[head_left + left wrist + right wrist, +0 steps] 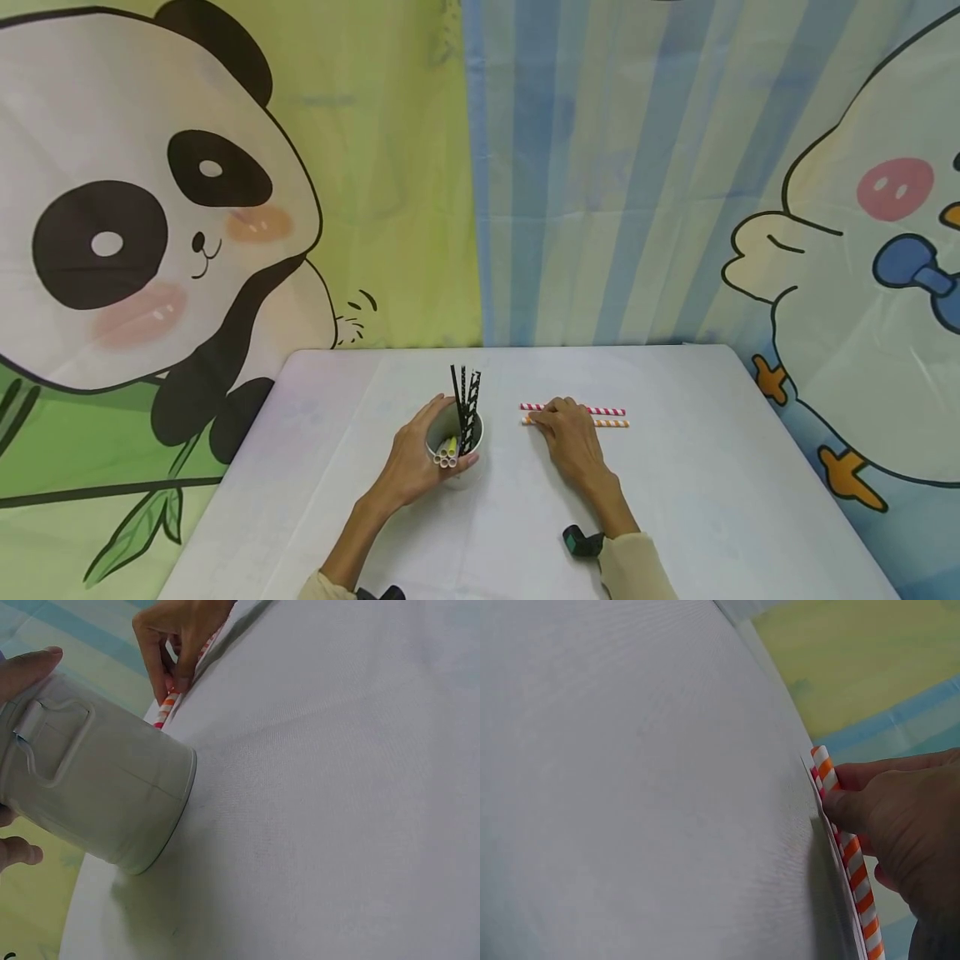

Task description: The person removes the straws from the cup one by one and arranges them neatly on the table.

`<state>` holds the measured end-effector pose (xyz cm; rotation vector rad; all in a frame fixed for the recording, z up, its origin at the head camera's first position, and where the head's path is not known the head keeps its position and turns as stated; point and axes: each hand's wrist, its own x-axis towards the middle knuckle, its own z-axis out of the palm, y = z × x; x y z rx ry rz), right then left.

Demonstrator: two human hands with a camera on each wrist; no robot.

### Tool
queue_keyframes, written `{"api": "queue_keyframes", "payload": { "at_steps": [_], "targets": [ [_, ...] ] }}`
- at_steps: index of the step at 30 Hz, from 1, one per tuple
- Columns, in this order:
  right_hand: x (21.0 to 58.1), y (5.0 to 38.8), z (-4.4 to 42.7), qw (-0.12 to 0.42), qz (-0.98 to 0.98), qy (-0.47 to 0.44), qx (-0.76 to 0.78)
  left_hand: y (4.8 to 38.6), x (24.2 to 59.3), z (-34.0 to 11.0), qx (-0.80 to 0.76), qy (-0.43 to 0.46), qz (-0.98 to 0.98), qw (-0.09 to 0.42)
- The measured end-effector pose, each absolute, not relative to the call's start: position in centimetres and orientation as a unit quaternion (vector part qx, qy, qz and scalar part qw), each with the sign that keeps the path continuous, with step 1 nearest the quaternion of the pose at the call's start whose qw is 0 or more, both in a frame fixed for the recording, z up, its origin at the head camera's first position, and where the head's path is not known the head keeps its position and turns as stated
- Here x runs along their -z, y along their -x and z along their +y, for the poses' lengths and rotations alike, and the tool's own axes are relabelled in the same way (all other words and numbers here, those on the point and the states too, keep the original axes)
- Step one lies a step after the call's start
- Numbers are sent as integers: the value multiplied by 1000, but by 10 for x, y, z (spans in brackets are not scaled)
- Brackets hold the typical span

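My left hand (422,454) is wrapped around a white metal cup (459,477), which has a wire handle in the left wrist view (112,772). Black patterned straws (467,408) lean upright in the cup, beside several pale straws and a yellow one (447,450) whose ends show near the rim. To the right, my right hand (576,446) pinches an orange-striped straw (611,423) between thumb and fingers, low at the table. A red-striped straw (607,411) lies just behind it, roughly parallel; the right wrist view shows the orange straw (864,900) closest to the thumb.
The white table (712,467) reaches back to a printed curtain (600,167) with a panda at the left and a white bird at the right. Black devices (582,542) are strapped at both wrists.
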<state>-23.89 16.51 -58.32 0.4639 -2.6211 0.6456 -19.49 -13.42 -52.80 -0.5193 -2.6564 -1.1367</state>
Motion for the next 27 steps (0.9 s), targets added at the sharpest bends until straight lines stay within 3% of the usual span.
{"api": "queue_keyframes", "payload": {
  "at_steps": [6, 27],
  "targets": [
    [584, 242, 166, 218, -932, -179, -228, 195, 528, -134, 387, 176, -900, 102],
    [583, 246, 165, 191, -938, -183, -222, 194, 527, -133, 396, 172, -897, 97]
  ]
}}
